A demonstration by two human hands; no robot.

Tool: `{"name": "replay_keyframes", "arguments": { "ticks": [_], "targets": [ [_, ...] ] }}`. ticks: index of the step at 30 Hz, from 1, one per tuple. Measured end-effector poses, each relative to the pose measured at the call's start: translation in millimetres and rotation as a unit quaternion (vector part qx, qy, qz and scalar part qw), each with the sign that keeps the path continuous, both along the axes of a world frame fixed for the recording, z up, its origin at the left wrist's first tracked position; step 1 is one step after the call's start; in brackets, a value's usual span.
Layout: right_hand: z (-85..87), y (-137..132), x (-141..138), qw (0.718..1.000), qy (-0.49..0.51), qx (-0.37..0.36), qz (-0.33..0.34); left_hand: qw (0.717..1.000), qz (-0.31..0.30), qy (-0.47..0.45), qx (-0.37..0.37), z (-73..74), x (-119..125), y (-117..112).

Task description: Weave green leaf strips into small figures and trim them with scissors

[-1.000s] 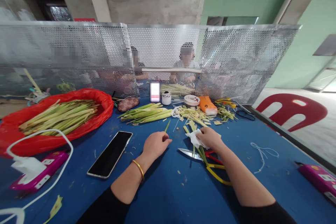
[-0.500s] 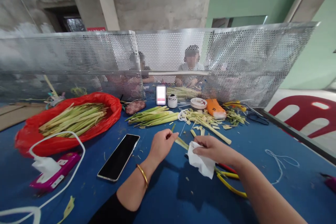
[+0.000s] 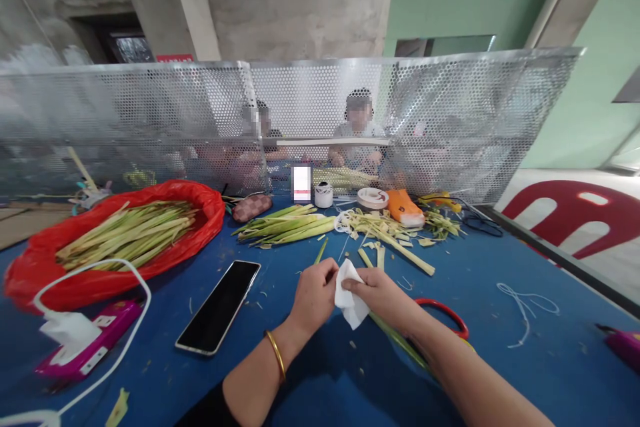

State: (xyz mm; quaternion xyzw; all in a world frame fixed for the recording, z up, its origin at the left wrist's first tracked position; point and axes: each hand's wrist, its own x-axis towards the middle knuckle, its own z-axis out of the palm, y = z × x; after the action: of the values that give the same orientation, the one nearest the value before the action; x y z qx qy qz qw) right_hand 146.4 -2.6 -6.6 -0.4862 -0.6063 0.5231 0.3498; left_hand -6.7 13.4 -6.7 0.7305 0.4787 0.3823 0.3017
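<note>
My left hand (image 3: 314, 290) is closed in a pinch on a long green leaf strip (image 3: 397, 345), whose tip pokes up above the fingers. My right hand (image 3: 380, 290) grips a crumpled white tissue (image 3: 354, 307) close beside the left fingers. The strip passes by the tissue and trails out under my right forearm toward the lower right. Whether the tissue wraps fully around it is hidden by the fingers. Red-handled scissors (image 3: 463, 323) lie partly behind that forearm. Just beyond my hands are cut pale stalk pieces (image 3: 380, 259).
A red plastic bag (image 3: 213, 210) of leaf strips lies left, near a purple power strip (image 3: 113, 320) with a white cable. A phone (image 3: 220, 307) lies left of my hands. Behind are a leaf bundle (image 3: 285, 223), a tape roll (image 3: 373, 198), an orange tissue pack (image 3: 406, 208) and a perforated metal screen (image 3: 310, 100).
My right hand has moved left with the tissue, up against my left hand. More of the leaf strip shows to the right, below my right hand. The view has shifted slightly.
</note>
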Motion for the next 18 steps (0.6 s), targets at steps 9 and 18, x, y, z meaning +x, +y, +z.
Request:
{"name": "replay_keyframes", "arguments": {
  "ticks": [9,18],
  "targets": [
    [5.2,3,15,0.997,-0.034,-0.067,0.018,0.985,0.141,0.064,0.082,19.1,-17,11],
    [13.4,22,75,0.987,-0.092,-0.01,-0.132,0.937,0.321,-0.101,0.091,31.2,-63,40]
  ]
}}
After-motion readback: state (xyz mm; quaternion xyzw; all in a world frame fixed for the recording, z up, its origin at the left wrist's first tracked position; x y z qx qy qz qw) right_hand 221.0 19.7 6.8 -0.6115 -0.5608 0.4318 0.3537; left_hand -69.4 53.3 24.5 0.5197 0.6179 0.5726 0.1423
